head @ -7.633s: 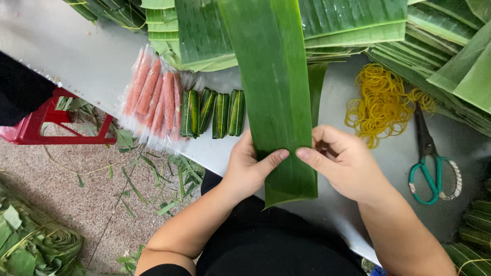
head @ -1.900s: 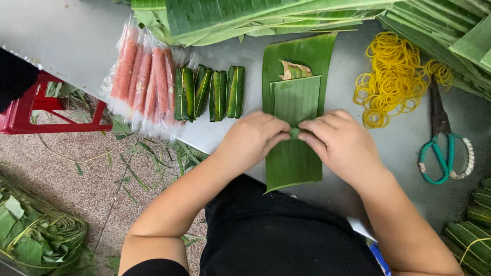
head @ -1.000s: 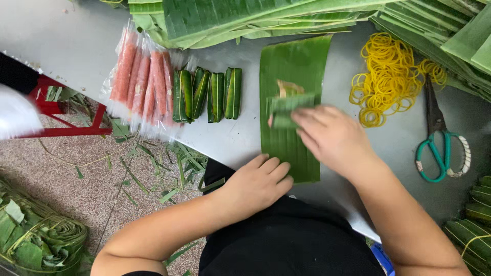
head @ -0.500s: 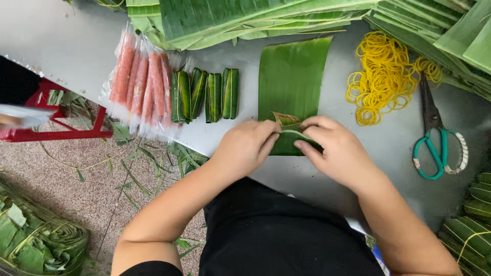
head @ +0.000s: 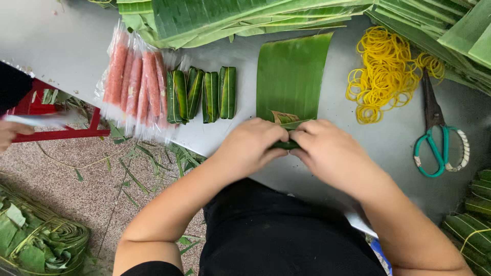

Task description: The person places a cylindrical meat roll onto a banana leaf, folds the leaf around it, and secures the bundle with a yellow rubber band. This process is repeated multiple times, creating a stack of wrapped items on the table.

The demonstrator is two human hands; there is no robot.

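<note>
Left hand (head: 250,145) and right hand (head: 327,153) meet, both pinched on the small roll at the near end of the banana leaf strip (head: 292,76) on the desk (head: 61,46); suggest rolling tight, edges square, thumbs pressing evenly.

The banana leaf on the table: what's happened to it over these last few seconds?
A long leaf held up in both hands now lies flat as a short strip. A small folded packet was set on it; the left hand let go briefly, then returned. Both hands, the right hand too, now grip the strip's near end around it. The wrapped rolls, rubber bands and scissors stayed put.
</note>
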